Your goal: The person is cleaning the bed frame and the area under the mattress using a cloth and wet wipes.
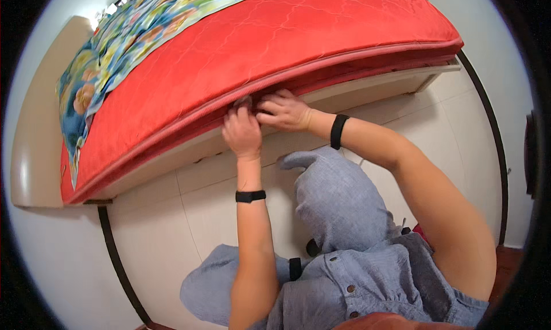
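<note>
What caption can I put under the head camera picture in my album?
Left hand and right hand at the edge of the red mattress, flowered cloth on top.

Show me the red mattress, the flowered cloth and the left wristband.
Red mattress point(267, 49): head view, on its quilted top.
Flowered cloth point(129, 40): head view, on its patterned middle.
Left wristband point(251, 196): head view, on its black outer face.

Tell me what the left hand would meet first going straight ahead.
The left hand would likely meet the red mattress at its near edge, though depth there is unclear.
</note>
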Tool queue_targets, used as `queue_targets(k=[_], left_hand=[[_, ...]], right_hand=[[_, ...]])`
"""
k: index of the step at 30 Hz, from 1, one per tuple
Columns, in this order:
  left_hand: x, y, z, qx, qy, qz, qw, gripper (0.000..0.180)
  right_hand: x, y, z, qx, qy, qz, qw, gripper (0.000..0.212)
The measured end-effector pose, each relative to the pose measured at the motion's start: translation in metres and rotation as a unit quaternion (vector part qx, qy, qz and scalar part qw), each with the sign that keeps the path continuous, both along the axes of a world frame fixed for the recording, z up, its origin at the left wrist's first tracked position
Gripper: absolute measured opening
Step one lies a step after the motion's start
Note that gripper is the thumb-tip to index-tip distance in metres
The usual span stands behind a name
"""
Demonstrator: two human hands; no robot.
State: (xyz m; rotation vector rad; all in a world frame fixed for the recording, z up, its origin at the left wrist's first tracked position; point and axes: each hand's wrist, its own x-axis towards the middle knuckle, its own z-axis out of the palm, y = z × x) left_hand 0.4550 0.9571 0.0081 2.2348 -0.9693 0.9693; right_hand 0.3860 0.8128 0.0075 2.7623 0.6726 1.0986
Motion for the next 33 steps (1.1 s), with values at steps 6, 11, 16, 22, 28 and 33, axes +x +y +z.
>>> queue_targets(k=[6,11,16,22,28,33], left_hand=[[0.012,-0.004,-0.015,0.007,-0.015,0.048,0.999,0.021],[0.011,-0.017,-0.010,-0.037,-0.020,0.034,0.999,0.018],[0.006,-0.020,-0.006,-0.026,-0.030,0.077,0.996,0.014],[0.006,-0.014,-0.009,0.009,-0.001,0.041,0.999,0.018],[0.001,-0.008,0.008,0.091,0.039,0.007,0.995,0.033],[0.015,0.035,0.003,0.060,0.060,-0.105,0.991,0.030]], right_hand=[[-0.042,-0.076,-0.033,-0.062,0.001,-0.025,0.998,0.036],[-0.141,-0.176,-0.032,-0.051,-0.013,-0.256,0.965,0.019],[-0.206,-0.218,-0.007,0.069,-0.052,-0.382,0.920,0.032],[-0.150,-0.150,-0.031,0.144,-0.115,-0.302,0.935,0.037],[-0.080,-0.083,-0.041,0.029,-0.146,-0.203,0.968,0.024],[-0.054,-0.063,-0.041,-0.056,-0.078,0.054,0.994,0.018]])
